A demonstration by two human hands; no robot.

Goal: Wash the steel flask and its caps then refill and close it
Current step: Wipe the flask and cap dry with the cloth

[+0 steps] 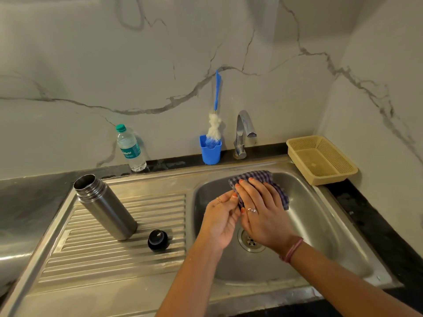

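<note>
Forearms: both reach in from the bottom edge and meet over the sink [343, 236].
Left hand [220, 221]: fingers curled, pinching the near edge of the checked cloth [256, 177]; whether something small sits inside the fold I cannot tell.
Right hand [263, 213]: fingers straight and spread, lying flat on top of the cloth and pressing it toward the left hand.
Steel flask [104, 208]: well out to the left of the left hand, standing uncapped on the ribbed drainboard [91, 259].
Black cap [157, 240]: between flask and left hand, just left of it on the ribs.
Handling: flask looks rigid, smooth and probably slick if wet, light if empty; best gripped around mid-body, not the threaded neck.
Water bottle [131, 148]: beyond the flask against the wall; likely the refill source.
Bottle brush [215, 124]: beyond both hands, standing in a blue cup [210, 153].
Hidden: a second cap is not visible; the flask's inside and much of the cloth under the right hand are out of sight.
</note>
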